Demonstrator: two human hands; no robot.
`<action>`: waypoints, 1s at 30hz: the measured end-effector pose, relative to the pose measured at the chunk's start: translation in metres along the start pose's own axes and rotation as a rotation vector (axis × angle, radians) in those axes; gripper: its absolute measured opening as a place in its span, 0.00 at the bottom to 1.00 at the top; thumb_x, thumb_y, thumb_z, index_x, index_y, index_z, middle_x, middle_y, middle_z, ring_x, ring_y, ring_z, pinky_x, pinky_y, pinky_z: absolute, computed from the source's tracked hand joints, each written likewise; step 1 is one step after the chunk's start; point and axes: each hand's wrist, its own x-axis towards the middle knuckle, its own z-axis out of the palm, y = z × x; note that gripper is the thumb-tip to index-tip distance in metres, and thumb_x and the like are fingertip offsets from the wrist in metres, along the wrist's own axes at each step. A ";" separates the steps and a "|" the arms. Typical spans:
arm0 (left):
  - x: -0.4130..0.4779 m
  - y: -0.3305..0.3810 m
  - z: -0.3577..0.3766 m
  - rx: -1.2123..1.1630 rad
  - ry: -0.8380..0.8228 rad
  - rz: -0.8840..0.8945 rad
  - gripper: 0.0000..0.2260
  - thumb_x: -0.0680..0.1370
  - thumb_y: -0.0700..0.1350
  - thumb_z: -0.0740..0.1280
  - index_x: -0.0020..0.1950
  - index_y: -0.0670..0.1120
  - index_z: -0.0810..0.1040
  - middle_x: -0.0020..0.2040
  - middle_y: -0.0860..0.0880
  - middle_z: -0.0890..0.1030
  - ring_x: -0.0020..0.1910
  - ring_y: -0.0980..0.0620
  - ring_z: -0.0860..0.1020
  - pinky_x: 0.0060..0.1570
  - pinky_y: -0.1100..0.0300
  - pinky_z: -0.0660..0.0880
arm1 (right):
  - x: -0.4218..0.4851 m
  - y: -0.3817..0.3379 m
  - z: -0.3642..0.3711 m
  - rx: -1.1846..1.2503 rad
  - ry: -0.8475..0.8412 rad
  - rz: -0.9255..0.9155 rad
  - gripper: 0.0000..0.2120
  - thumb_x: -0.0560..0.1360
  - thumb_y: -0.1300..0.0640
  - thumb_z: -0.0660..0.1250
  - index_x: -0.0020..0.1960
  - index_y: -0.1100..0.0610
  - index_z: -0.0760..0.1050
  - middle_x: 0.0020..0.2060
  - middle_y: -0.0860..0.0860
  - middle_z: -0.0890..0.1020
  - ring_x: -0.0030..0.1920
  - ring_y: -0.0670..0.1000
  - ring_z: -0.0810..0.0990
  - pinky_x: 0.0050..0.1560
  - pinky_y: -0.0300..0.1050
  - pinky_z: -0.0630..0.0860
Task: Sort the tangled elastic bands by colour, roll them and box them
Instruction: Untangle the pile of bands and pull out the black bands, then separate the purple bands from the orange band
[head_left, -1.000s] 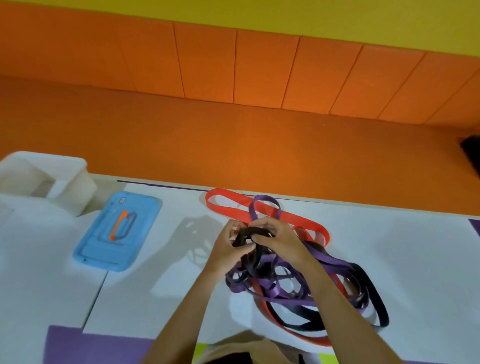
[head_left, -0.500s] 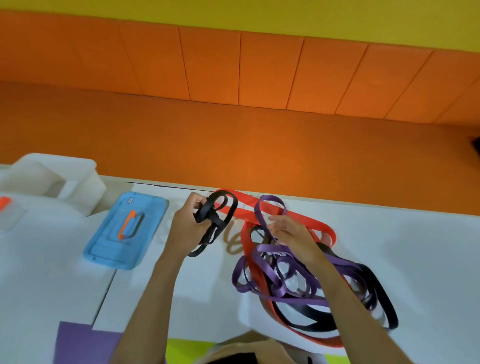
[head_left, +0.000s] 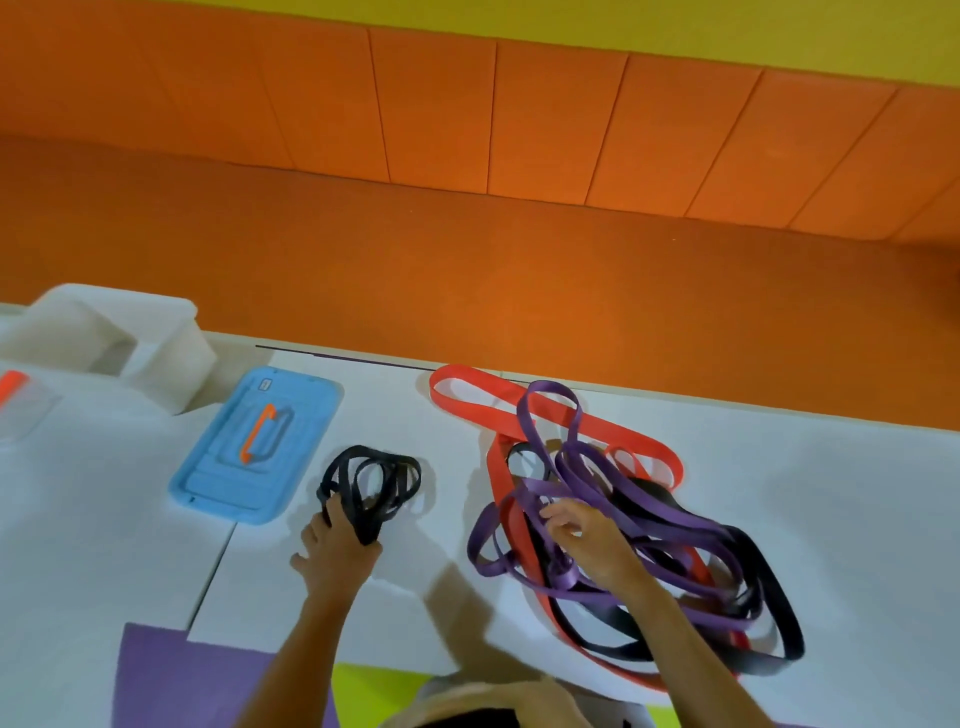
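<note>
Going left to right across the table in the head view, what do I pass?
White box → blue lid → black band bundle → tangled pile of red, purple and black bands.
</note>
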 end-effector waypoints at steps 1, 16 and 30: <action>-0.002 0.002 0.001 -0.038 0.021 -0.012 0.48 0.75 0.49 0.78 0.86 0.46 0.51 0.72 0.38 0.71 0.72 0.35 0.71 0.65 0.35 0.73 | -0.001 0.003 0.001 -0.033 0.015 -0.010 0.11 0.82 0.65 0.66 0.60 0.55 0.83 0.51 0.45 0.85 0.47 0.45 0.83 0.46 0.28 0.75; -0.036 0.099 0.032 0.110 -0.192 0.655 0.42 0.81 0.53 0.71 0.86 0.59 0.46 0.87 0.45 0.50 0.86 0.41 0.49 0.83 0.38 0.53 | -0.024 0.089 -0.061 -0.299 0.270 0.443 0.33 0.81 0.57 0.67 0.83 0.48 0.60 0.85 0.50 0.56 0.84 0.59 0.54 0.79 0.67 0.61; -0.102 0.197 0.118 0.273 -0.529 1.087 0.46 0.76 0.62 0.74 0.85 0.64 0.49 0.87 0.50 0.37 0.86 0.41 0.42 0.82 0.34 0.47 | -0.092 0.151 -0.090 -0.027 0.517 0.349 0.19 0.80 0.66 0.70 0.71 0.58 0.80 0.64 0.54 0.82 0.59 0.55 0.82 0.63 0.50 0.76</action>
